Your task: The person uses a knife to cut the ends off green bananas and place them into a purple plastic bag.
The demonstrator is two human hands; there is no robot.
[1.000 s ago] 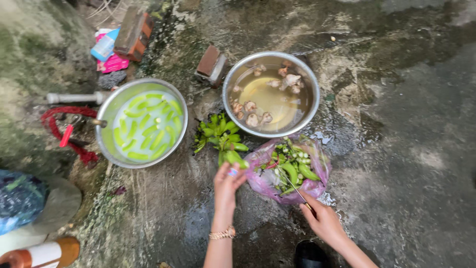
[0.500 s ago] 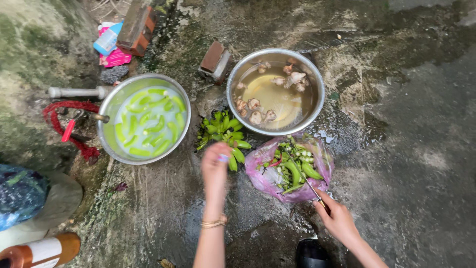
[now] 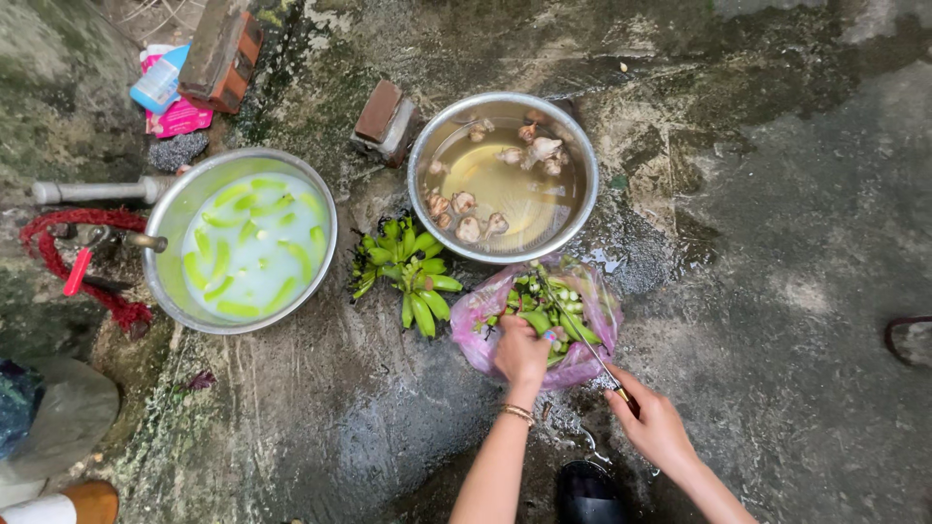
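We've got the pink plastic bag (image 3: 485, 335) of small green bananas lying on the wet concrete floor (image 3: 777, 243), just below the steel bowl of brownish water (image 3: 424, 146), and our left hand (image 3: 521, 351) is down in it, fingers curled around something inside (what exactly, we cannot tell). Our right hand (image 3: 652, 424) grips a thin knife (image 3: 581, 335), its blade lying across the bag's mouth. Just left sits a loose bunch of green bananas (image 3: 410, 277), then a second steel bowl (image 3: 175, 223) with peeled pieces floating in milky water.
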